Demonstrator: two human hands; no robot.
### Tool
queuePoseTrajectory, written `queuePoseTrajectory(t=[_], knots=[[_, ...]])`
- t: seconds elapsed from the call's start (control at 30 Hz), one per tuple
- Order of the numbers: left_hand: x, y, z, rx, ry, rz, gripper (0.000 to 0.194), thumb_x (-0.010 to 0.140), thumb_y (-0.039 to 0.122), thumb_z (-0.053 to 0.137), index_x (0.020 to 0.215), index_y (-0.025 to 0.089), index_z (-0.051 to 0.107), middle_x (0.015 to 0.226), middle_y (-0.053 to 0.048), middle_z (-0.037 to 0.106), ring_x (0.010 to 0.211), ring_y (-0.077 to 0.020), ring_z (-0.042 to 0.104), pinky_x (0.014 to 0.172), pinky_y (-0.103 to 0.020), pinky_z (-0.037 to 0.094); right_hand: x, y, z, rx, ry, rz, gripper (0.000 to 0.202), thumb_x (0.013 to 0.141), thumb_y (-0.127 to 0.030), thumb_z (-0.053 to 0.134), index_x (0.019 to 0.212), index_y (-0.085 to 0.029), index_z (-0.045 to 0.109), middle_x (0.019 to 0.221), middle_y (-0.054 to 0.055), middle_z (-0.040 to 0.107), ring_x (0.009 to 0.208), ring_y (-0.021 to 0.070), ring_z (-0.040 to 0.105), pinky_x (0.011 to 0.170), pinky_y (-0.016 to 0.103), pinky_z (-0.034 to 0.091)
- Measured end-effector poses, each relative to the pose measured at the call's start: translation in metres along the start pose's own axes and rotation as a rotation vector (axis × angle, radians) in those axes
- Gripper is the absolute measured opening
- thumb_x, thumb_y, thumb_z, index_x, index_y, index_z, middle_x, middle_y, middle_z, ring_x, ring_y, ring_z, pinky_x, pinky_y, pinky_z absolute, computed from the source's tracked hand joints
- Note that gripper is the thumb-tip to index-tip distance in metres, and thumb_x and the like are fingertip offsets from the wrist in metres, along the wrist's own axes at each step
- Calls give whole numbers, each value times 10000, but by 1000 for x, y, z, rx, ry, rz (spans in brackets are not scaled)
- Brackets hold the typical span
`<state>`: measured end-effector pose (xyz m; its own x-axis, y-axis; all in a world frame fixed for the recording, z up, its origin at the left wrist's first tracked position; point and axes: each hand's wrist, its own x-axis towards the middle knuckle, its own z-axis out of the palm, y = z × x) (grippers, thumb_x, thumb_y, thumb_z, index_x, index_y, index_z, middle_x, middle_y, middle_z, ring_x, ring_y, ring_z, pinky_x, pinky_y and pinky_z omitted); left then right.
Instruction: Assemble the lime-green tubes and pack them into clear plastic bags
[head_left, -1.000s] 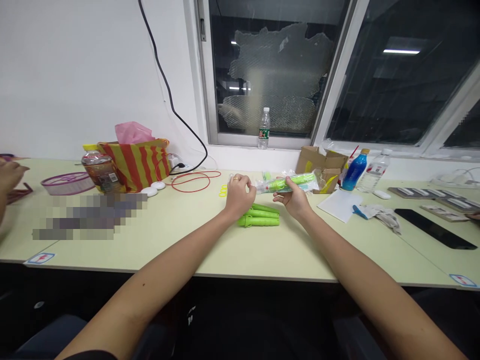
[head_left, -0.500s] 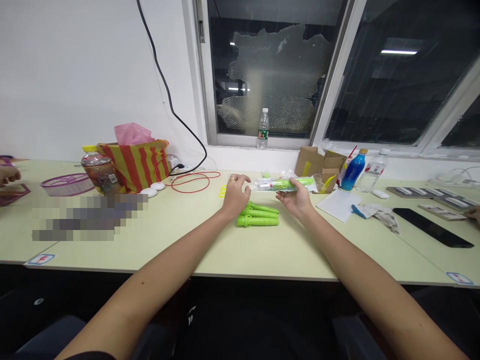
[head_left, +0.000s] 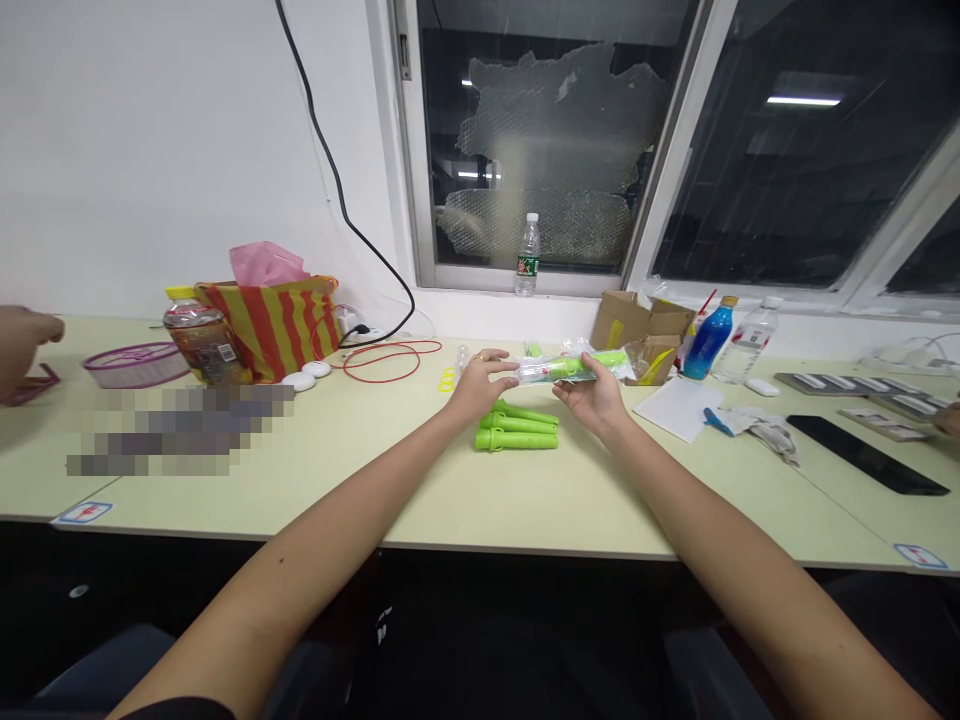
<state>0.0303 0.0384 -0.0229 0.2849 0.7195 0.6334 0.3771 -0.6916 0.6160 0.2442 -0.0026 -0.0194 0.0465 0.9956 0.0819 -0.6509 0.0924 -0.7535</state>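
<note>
My right hand (head_left: 598, 400) grips a clear plastic bag (head_left: 534, 371) with a green plastic tube (head_left: 611, 360) inside, thumb on top and fingers below. At the bag's left end, the fingers and thumb of my left hand (head_left: 480, 388) close on the clear plastic. The package is held level above the table. Below it, several bright green tubes (head_left: 525, 440) with small side loops lie side by side, partly behind my left hand. Just left of that hand sit yellow ring-shaped pieces (head_left: 445, 379).
At the back right stand an open cardboard box (head_left: 645, 325), a blue bottle (head_left: 709, 338) and a clear bottle (head_left: 746, 345). Gloves (head_left: 757, 430) and a black slab (head_left: 866, 455) lie right. A striped bag (head_left: 281, 330) and red cable (head_left: 390, 362) are left. Other people's hands (head_left: 22, 345) show at both edges.
My left hand has moved slightly right and closed on the bag's left end. A clear piece now shows behind that hand. At far left another person's hand has reached further in.
</note>
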Motion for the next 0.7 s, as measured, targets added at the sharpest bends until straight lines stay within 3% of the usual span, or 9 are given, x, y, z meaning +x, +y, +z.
queuePoseTrajectory(t=[0.27,0.4,0.53,0.7], knots=[[0,6,-3,-79,35,-21,197,715,306,769,899,237,764,1160,-72,658,1131,-236,584,952,-399,471,0,3,2,30,-40,31,150,842,-327,603,923,-201,605,790,35,680,603,146,605,599,289,574],[1,10,-6,-110,35,-12,173,742,310,737,896,231,750,1146,-70,665,1100,-224,600,900,-376,480,2,-2,-1,-14,-28,31,221,824,-405,623,931,-215,589,838,37,684,624,165,619,574,305,569],[3,8,-12,-147,91,-6,186,761,323,714,913,219,738,1148,-76,660,1089,-213,605,867,-350,480,9,-16,-14,-4,50,-15,238,833,-442,593,934,-228,573,815,31,674,626,180,634,526,301,550],[7,4,-18,-150,125,6,214,768,333,705,948,221,733,1147,-81,660,1094,-211,603,860,-338,479,21,-29,-32,-2,167,-50,113,879,-291,538,931,-198,576,783,41,677,602,155,628,524,264,546]])
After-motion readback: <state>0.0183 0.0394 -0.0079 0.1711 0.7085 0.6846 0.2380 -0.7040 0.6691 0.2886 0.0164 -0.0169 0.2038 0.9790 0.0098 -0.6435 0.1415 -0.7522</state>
